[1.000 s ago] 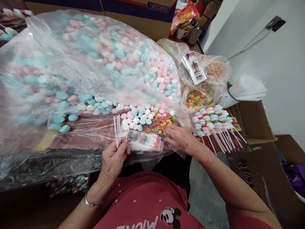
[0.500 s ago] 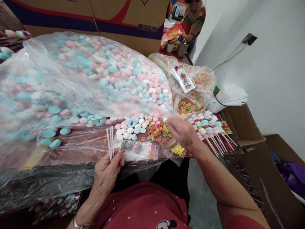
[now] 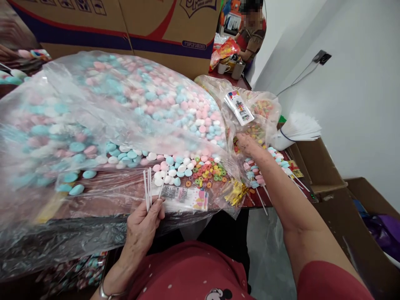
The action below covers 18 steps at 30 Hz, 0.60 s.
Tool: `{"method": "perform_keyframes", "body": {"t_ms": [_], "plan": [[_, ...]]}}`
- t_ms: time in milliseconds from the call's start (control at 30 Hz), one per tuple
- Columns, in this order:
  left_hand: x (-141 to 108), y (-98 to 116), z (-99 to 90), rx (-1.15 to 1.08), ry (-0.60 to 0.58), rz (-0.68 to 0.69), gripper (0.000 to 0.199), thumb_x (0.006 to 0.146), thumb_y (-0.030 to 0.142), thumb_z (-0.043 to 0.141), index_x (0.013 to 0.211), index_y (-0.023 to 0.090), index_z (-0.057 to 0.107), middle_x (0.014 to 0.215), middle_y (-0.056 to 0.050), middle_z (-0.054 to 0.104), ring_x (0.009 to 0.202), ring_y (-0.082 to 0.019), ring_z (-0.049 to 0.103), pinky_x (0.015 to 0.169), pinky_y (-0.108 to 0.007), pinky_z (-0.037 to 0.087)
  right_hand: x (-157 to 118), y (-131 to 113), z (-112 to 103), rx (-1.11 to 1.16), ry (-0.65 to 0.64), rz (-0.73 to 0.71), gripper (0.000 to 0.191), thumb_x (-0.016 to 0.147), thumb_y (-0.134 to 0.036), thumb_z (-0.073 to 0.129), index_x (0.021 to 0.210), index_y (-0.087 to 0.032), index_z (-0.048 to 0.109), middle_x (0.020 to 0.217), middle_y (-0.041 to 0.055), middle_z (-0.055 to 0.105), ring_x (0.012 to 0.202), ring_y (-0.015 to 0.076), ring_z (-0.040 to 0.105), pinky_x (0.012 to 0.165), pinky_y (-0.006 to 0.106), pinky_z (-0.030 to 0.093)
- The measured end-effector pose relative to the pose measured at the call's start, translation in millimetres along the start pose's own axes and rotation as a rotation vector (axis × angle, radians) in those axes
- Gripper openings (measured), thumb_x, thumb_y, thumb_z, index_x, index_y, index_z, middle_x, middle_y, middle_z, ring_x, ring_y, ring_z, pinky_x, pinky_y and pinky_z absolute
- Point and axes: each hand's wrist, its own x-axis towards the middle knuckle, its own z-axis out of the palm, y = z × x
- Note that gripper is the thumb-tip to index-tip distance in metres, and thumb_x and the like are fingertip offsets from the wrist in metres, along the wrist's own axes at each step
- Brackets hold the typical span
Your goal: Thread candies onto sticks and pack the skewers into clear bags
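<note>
While the left hand (image 3: 142, 225) pinches white sticks (image 3: 148, 187) (seemingly light, stiff; best held low) rising above its thumb, right hand (image 3: 248, 145): at bagged ring candies (image 3: 256, 132), fingertips partly hidden, grip unclear.

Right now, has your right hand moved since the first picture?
Yes: the right hand has gone forward, away from the loose candy rings, to the clear bag of rings.
</note>
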Motion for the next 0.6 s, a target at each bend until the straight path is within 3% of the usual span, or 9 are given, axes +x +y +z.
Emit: {"method": "perform_keyframes", "body": {"t_ms": [100,200,267,333,400,500,600], "plan": [[0,-2,-0.7,0.014,-0.012,0.023,0.029,0.077,0.041,0.072,0.087,0.014,0.071,0.051,0.005,0.052,0.038,-0.005,0.034,0.036,-0.016,0.022,-15,-12,-23,-0.001,0.097,0.049,0.025,0.089,-0.008,0.045,0.099,-0.012,0.068,0.103,0.0201,0.070,0.099,0.0299,0.065,0.088,0.044,0.048],[1,-4,-1.9,0.028,-0.049,0.037,0.025,0.082,0.040,0.069,0.082,0.014,0.069,0.052,0.004,0.051,0.041,-0.005,0.035,0.038,-0.017,0.023,-47,-38,-40,0.075,0.301,-0.020,0.032,0.097,-0.020,0.039,0.120,-0.016,0.061,0.122,0.0175,0.065,0.113,0.0279,0.059,0.096,0.042,0.046],[2,-4,-2.1,0.027,-0.055,0.032,0.025,0.083,0.040,0.068,0.081,0.014,0.068,0.052,0.004,0.050,0.041,-0.005,0.034,0.037,-0.017,0.023,-70,-60,-40,0.354,0.532,-0.183,0.025,0.095,-0.026,0.047,0.111,-0.020,0.066,0.105,0.0100,0.071,0.095,0.0243,0.065,0.086,0.037,0.049],[3,-3,-1.3,0.021,-0.050,0.024,0.026,0.082,0.040,0.069,0.083,0.014,0.069,0.051,0.004,0.051,0.039,-0.005,0.033,0.037,-0.017,0.021,-88,-84,-31,0.518,0.491,-0.379,0.020,0.093,-0.027,0.051,0.102,-0.022,0.068,0.092,0.0038,0.072,0.082,0.0193,0.065,0.077,0.031,0.050],[3,1,-0.2,0.013,-0.060,0.020,0.027,0.081,0.041,0.069,0.085,0.014,0.068,0.051,0.004,0.052,0.038,-0.004,0.032,0.036,-0.017,0.020,-95,-107,-14,0.559,0.344,-0.513,0.018,0.093,-0.022,0.051,0.098,-0.021,0.068,0.091,0.0023,0.072,0.081,0.0165,0.064,0.076,0.027,0.048],[2,8,0.9,-0.012,-0.088,0.018,0.033,0.082,0.046,0.068,0.089,0.014,0.067,0.049,0.005,0.054,0.036,-0.004,0.031,0.035,-0.016,0.019,-91,-134,10,0.378,0.138,-0.566,0.018,0.092,-0.016,0.051,0.097,-0.018,0.068,0.095,0.0053,0.070,0.088,0.0172,0.063,0.078,0.027,0.046],[-1,13,-0.2,-0.034,-0.102,0.006,0.039,0.082,0.052,0.067,0.093,0.015,0.063,0.047,0.004,0.056,0.033,-0.004,0.030,0.034,-0.015,0.017,-84,-151,25,0.111,0.024,-0.529,0.019,0.094,-0.015,0.051,0.103,-0.016,0.067,0.103,0.0099,0.068,0.100,0.0214,0.060,0.080,0.028,0.044]]}}
